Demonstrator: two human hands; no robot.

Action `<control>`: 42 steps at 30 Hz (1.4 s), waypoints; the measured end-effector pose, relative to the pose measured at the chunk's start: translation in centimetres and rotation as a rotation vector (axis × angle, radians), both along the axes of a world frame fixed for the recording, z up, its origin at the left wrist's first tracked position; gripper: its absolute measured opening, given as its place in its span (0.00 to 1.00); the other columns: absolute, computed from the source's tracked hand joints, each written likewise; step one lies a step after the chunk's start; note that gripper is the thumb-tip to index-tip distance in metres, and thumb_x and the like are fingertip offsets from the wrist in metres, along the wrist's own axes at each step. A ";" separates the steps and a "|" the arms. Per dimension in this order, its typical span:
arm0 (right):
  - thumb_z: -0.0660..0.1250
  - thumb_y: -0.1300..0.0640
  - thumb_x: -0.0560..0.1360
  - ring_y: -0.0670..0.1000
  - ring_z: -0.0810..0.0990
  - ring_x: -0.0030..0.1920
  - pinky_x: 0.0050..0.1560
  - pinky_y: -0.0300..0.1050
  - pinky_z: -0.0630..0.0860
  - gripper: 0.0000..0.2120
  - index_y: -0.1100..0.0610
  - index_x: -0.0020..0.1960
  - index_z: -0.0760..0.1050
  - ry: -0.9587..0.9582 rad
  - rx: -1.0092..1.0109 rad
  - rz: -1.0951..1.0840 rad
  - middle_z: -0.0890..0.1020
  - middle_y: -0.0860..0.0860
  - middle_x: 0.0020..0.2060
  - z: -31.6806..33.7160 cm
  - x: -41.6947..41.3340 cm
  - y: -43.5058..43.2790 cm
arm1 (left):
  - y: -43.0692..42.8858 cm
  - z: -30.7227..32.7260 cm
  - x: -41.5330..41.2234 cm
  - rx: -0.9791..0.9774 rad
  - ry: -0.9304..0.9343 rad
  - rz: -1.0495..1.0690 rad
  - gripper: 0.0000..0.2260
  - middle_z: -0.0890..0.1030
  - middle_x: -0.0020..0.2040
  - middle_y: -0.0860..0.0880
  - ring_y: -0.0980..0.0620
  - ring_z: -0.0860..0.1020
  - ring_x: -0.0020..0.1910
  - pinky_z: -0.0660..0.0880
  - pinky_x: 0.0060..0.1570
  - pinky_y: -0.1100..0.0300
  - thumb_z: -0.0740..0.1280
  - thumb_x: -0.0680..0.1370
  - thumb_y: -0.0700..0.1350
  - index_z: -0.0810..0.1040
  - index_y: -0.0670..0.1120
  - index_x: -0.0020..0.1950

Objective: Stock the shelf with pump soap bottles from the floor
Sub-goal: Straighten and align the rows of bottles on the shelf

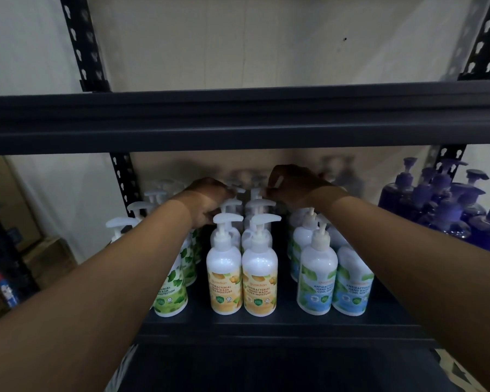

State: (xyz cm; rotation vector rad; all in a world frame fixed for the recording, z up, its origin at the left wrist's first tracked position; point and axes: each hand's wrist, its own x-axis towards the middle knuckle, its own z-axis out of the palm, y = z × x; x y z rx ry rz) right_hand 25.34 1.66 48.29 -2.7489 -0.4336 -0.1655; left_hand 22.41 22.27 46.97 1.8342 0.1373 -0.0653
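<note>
1. Reaching deep into the shelf [266,325] at frame centre, the left hand [207,200] curls round a rear bottle [239,190].
2. The right hand [293,183] pinches a pump head [277,181].
3. The orange-labelled bottles [224,278] stand upright (long axis vertical), spouts pointing frame-right.

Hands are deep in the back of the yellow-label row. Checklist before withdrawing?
1. Right hand grip: pinches a white pump head at the rear. Ok.
2. Left hand grip: fingertips are hidden behind the pumps. Cannot tell.
3. Front yellow-label bottles are upright and side by side. Ok.
4. Left forearm clearance: it overlaps the green-label bottle in view, and contact is unclear. Cannot tell.
5. Blue-label bottles are upright, and the right forearm passes above them. Ok.
6. Headroom: both hands are below the upper shelf beam. Ok.
</note>
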 end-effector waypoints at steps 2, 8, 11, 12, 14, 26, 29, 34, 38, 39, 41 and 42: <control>0.64 0.37 0.78 0.57 0.76 0.58 0.68 0.63 0.68 0.11 0.44 0.50 0.72 0.000 -0.012 -0.002 0.77 0.48 0.52 0.0 -0.1 0.0 | 0.0 0.0 -0.1 0.007 -0.006 0.006 0.09 0.84 0.55 0.37 0.35 0.84 0.55 0.78 0.58 0.33 0.70 0.79 0.42 0.82 0.41 0.59; 0.63 0.36 0.79 0.58 0.77 0.60 0.68 0.64 0.69 0.22 0.52 0.61 0.77 0.020 0.031 -0.022 0.80 0.53 0.60 1.4 -0.2 -0.2 | -1.2 1.1 0.1 -0.068 -0.070 -0.009 0.06 0.83 0.54 0.41 0.42 0.83 0.53 0.81 0.56 0.45 0.68 0.82 0.42 0.80 0.41 0.56; 0.65 0.33 0.76 0.58 0.76 0.64 0.70 0.62 0.69 0.24 0.45 0.66 0.74 0.005 0.061 -0.040 0.76 0.51 0.65 1.6 1.1 -0.6 | -1.5 2.0 0.7 -0.053 -0.146 0.001 0.06 0.80 0.49 0.47 0.48 0.80 0.48 0.79 0.58 0.49 0.68 0.82 0.42 0.74 0.50 0.46; 0.65 0.33 0.75 0.57 0.75 0.65 0.70 0.62 0.68 0.25 0.44 0.67 0.73 0.014 0.056 -0.032 0.75 0.50 0.66 1.5 1.5 -0.5 | -1.5 2.2 0.9 -0.033 -0.149 -0.003 0.07 0.79 0.48 0.48 0.51 0.79 0.46 0.78 0.59 0.50 0.68 0.82 0.42 0.73 0.51 0.45; 0.67 0.32 0.74 0.56 0.75 0.67 0.71 0.58 0.69 0.27 0.43 0.69 0.72 0.031 0.057 -0.015 0.75 0.50 0.68 1.4 2.5 -0.4 | -1.2 2.1 1.7 -0.020 -0.126 -0.013 0.04 0.77 0.46 0.50 0.54 0.77 0.44 0.79 0.53 0.54 0.67 0.82 0.41 0.74 0.48 0.49; 0.60 0.34 0.79 0.57 0.68 0.73 0.76 0.66 0.53 0.21 0.40 0.69 0.74 -0.022 -0.036 -0.026 0.72 0.48 0.73 0.5 4.1 0.4 | -0.4 1.3 3.2 -0.033 -0.028 -0.057 0.07 0.82 0.38 0.48 0.57 0.80 0.24 0.73 0.22 0.67 0.62 0.84 0.39 0.78 0.43 0.50; 0.61 0.35 0.80 0.57 0.69 0.71 0.75 0.66 0.52 0.20 0.43 0.67 0.74 -0.042 -0.029 -0.020 0.73 0.49 0.70 0.2 4.0 0.4 | -0.3 1.2 3.2 -0.012 -0.024 -0.059 0.05 0.82 0.38 0.47 0.52 0.80 0.31 0.76 0.23 0.65 0.64 0.83 0.40 0.79 0.43 0.50; 0.61 0.35 0.80 0.57 0.72 0.65 0.72 0.65 0.56 0.18 0.47 0.59 0.73 -0.060 -0.034 -0.029 0.76 0.51 0.64 0.2 3.8 0.5 | -0.6 1.1 3.4 0.019 -0.033 -0.070 0.07 0.80 0.40 0.44 0.53 0.80 0.26 0.75 0.24 0.64 0.67 0.82 0.43 0.80 0.39 0.53; 0.60 0.36 0.80 0.57 0.74 0.61 0.71 0.63 0.59 0.20 0.51 0.60 0.73 -0.052 -0.029 -0.027 0.78 0.53 0.61 0.3 3.7 0.5 | -0.8 1.1 3.5 0.095 -0.057 -0.034 0.10 0.79 0.38 0.45 0.54 0.78 0.27 0.71 0.21 0.68 0.68 0.82 0.45 0.79 0.38 0.57; 0.60 0.36 0.80 0.58 0.74 0.61 0.72 0.64 0.60 0.21 0.52 0.60 0.74 -0.056 -0.037 -0.029 0.78 0.54 0.60 0.4 3.7 0.5 | -0.8 1.1 3.5 0.118 -0.064 -0.029 0.11 0.79 0.38 0.46 0.53 0.78 0.29 0.70 0.21 0.68 0.68 0.82 0.45 0.80 0.38 0.57; 0.60 0.36 0.80 0.59 0.74 0.63 0.73 0.67 0.59 0.23 0.54 0.61 0.74 -0.061 -0.046 -0.036 0.78 0.55 0.59 0.4 3.7 0.6 | -0.9 1.1 3.4 0.132 -0.070 -0.016 0.12 0.79 0.38 0.46 0.53 0.78 0.28 0.70 0.20 0.68 0.69 0.81 0.46 0.80 0.37 0.57; 0.61 0.36 0.80 0.60 0.74 0.63 0.73 0.67 0.59 0.23 0.54 0.61 0.74 -0.060 -0.050 -0.035 0.78 0.55 0.59 0.5 3.6 0.6 | -1.0 1.1 3.5 0.136 -0.075 -0.004 0.12 0.79 0.37 0.45 0.54 0.78 0.26 0.70 0.20 0.68 0.69 0.81 0.46 0.80 0.37 0.56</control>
